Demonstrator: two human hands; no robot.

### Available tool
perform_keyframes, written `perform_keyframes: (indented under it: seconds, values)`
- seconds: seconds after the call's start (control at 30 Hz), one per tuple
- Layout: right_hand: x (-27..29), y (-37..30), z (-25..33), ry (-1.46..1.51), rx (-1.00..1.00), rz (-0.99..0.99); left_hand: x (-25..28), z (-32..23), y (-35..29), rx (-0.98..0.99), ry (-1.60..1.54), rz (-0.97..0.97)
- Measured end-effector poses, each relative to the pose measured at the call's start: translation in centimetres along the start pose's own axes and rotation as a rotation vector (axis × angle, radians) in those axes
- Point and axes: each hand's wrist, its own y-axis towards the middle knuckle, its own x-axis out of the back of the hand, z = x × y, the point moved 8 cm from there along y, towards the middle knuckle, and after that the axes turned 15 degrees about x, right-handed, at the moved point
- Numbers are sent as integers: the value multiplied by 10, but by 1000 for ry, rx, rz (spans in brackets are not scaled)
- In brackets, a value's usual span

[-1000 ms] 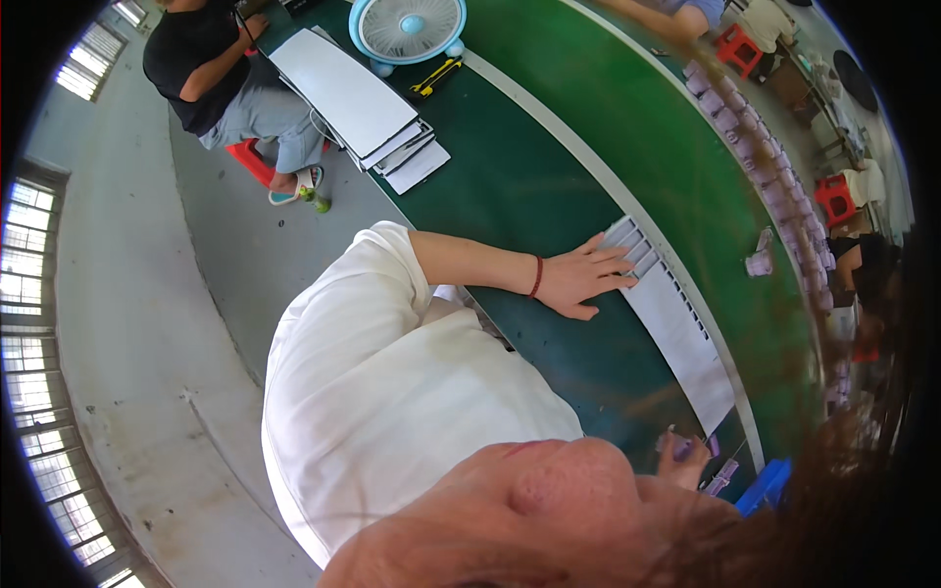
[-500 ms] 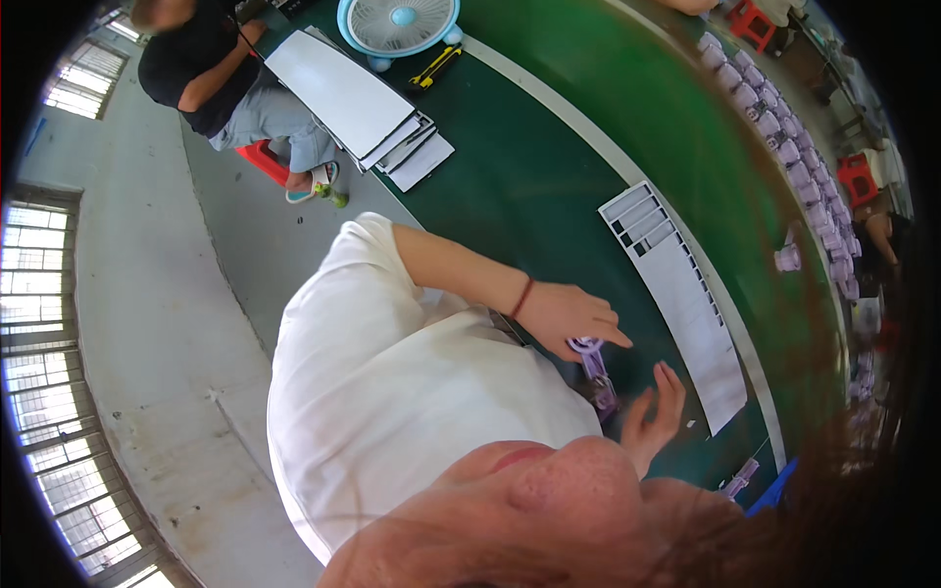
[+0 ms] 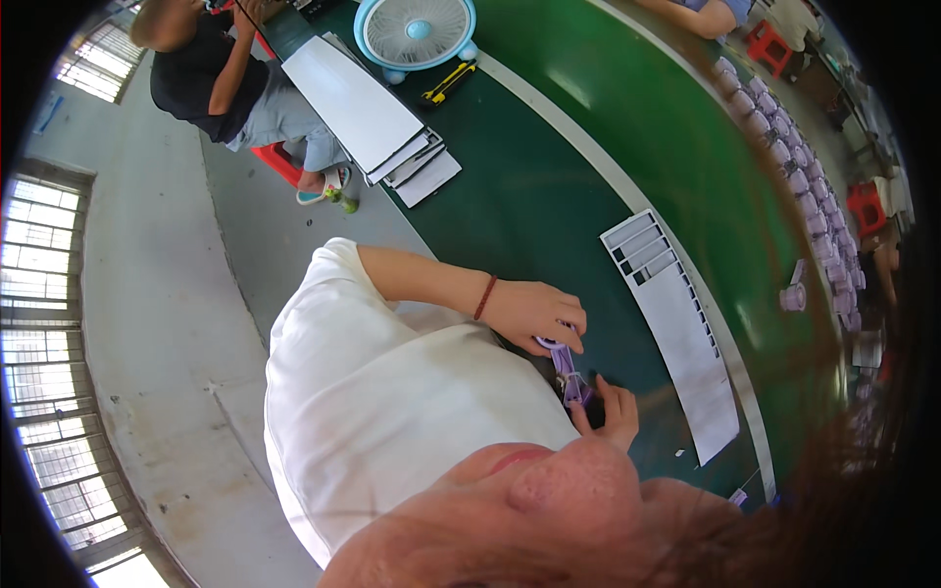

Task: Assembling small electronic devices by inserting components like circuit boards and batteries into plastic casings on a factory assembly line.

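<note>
A lavender plastic piece (image 3: 566, 370) with a ring-shaped end lies close against my white shirt, over the dark green table. My left hand (image 3: 537, 316), with a reddish-brown band at its wrist, has its fingers curled round the ring end. My right hand (image 3: 615, 416) is at the other end, with thumb and fingertips on either side of it. The fingers partly cover both ends. Thin pale strands, perhaps wire, show near the lower end.
A white slotted strip (image 3: 676, 343) lies beyond my hands. White panels (image 3: 358, 103), a yellow-black cutter (image 3: 451, 83) and a blue fan (image 3: 417, 29) are farther left. A seated person (image 3: 211, 88) is beside the table. Across the green surface (image 3: 588, 88) stand rows of lavender items (image 3: 799, 176).
Both hands have come nearer my body. My right hand, apart from the lavender piece before, has closed in on its lower end. My left hand still has the ring end.
</note>
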Motion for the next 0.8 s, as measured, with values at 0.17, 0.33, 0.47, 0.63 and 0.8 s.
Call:
perform_keyframes:
  seconds: [0.17,0.33,0.47,0.63,0.8]
  values:
    - [-7,12,10,-54,6,47,11,11,-3,133,-32,-13]
    - [-8,4,3,177,-250,47,21,12,-5,105,-126,8]
    - [-4,-4,-13,397,-241,-73,22,16,1,83,-144,-36]
    - [28,20,-21,383,-270,15,30,16,7,215,-39,-178]
    - [42,19,-29,551,-352,11,21,13,17,218,9,-174]
